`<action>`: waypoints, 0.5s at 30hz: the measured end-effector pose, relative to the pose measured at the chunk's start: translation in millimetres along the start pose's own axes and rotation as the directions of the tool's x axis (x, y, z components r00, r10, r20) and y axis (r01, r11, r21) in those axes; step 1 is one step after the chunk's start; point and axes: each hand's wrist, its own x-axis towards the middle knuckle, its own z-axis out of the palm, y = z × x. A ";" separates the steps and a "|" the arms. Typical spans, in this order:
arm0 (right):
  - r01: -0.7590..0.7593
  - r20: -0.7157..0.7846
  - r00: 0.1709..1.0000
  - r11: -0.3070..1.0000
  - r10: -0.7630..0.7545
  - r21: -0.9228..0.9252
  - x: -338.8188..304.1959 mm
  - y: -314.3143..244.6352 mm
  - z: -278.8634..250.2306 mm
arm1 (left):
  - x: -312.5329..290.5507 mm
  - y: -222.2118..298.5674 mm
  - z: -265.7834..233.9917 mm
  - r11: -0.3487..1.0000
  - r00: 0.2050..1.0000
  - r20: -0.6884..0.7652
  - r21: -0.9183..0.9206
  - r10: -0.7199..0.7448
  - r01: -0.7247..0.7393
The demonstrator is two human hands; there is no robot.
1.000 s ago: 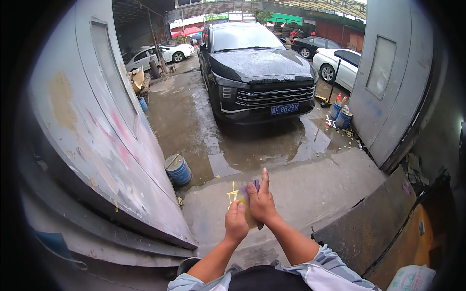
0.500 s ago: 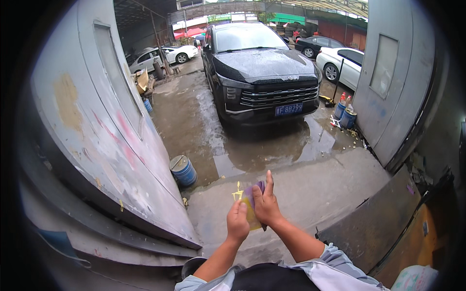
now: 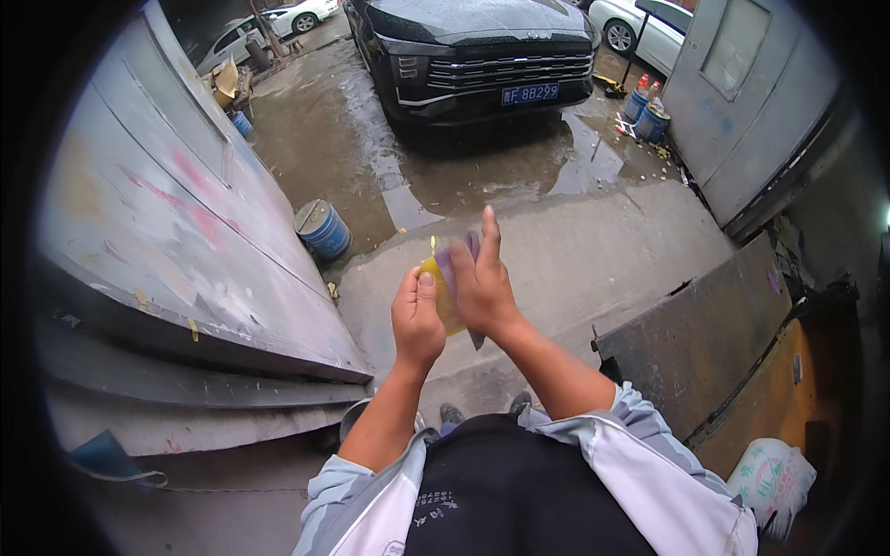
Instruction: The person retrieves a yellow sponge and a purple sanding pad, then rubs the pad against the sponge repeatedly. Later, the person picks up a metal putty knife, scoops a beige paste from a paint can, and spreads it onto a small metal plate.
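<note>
Out in front of my body, my left hand (image 3: 417, 320) grips a flat yellow piece (image 3: 449, 310) along its left side, thumb on top. A purple sheet (image 3: 444, 263), grey at its lower end, is in my right hand (image 3: 488, 295) and lies against the right side of the yellow piece. The right thumb is blurred; one finger points up and away. Part of the sheet is hidden behind the palm. A small yellow bit (image 3: 433, 245) shows just beyond the yellow piece; whether it is attached, I cannot tell.
Beyond the concrete sill (image 3: 593, 236) a black car (image 3: 473, 69) stands on wet ground. Painted metal doors flank the opening, the left door (image 3: 176, 195) and the right door (image 3: 732, 102). A blue drum (image 3: 323, 230) sits by the left one. A dark panel (image 3: 691, 338) leans at right.
My view has tipped downward, so the car sits higher and my shirt and shoes show. Both hands keep their hold; the purple sheet and right hand have shifted slightly against the yellow piece.
</note>
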 end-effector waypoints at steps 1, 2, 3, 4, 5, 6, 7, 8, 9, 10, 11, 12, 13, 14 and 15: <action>-0.144 0.089 0.986 0.989 0.141 0.020 25.0 -29.8 -8.0 | -4.0 -1.5 -1.5 0.999 1.000 0.018 0.044 0.012 -0.012; -0.287 0.170 0.945 0.958 0.279 0.026 33.6 -42.8 -12.9 | -6.3 -1.9 0.3 1.000 1.000 0.013 0.009 -0.011 0.011; -0.276 0.150 0.952 0.961 0.268 0.031 28.6 -38.4 -15.9 | -5.9 -0.8 6.4 0.999 0.999 0.020 -0.035 -0.029 0.030; -0.255 0.138 0.959 0.966 0.247 0.042 26.5 -33.0 -15.5 | -4.3 0.3 9.3 0.997 0.999 0.018 -0.073 -0.038 0.039; -0.228 0.135 0.966 0.972 0.219 0.060 26.2 -27.0 -11.7 | -2.4 -0.8 6.4 0.995 0.999 0.004 -0.089 -0.041 0.041; -0.119 0.063 0.991 0.992 0.117 0.029 9.4 -11.6 -4.8 | -0.5 -2.9 2.2 0.994 0.999 -0.010 -0.105 -0.044 0.042; -0.002 -0.007 1.000 1.000 0.002 -0.010 -17.5 8.9 4.2 | 4.0 -2.8 0.9 0.992 0.999 -0.024 -0.125 -0.038 0.035; 0.107 -0.069 0.991 0.992 -0.111 -0.059 -32.6 18.7 7.5 | 5.1 -1.1 2.2 0.993 0.999 -0.010 -0.112 -0.034 0.033; 0.060 -0.081 0.995 0.997 -0.063 -0.037 -28.8 14.1 4.9 | 4.1 -2.6 2.9 0.995 0.999 0.001 -0.098 -0.037 0.037; -0.026 -0.026 0.999 1.000 0.026 0.002 -15.7 -2.3 1.2 | -0.8 -3.7 0.2 0.996 0.999 0.014 -0.075 -0.049 0.050; -0.115 0.030 0.993 0.993 0.114 0.032 9.5 -22.7 -4.8 | -5.0 -6.7 -1.2 0.997 0.998 0.012 -0.060 -0.056 0.057; -0.195 0.072 0.979 0.979 0.191 0.053 31.6 -31.8 -11.0 | -5.3 -9.1 2.2 0.997 0.998 0.024 -0.054 -0.055 0.057; -0.160 0.065 0.985 0.987 0.161 -0.018 43.7 -29.8 -6.8 | -4.0 -9.6 5.8 0.998 0.998 0.033 -0.047 -0.050 0.051; -0.131 0.070 0.989 0.991 0.132 -0.022 35.6 -25.6 -8.4 | -2.4 -7.9 5.7 0.994 0.998 0.031 -0.091 -0.061 0.064; -0.102 0.075 0.992 0.994 0.104 -0.026 16.2 -19.1 -8.0 | -0.1 -4.7 2.5 0.988 0.997 0.030 -0.135 -0.074 0.077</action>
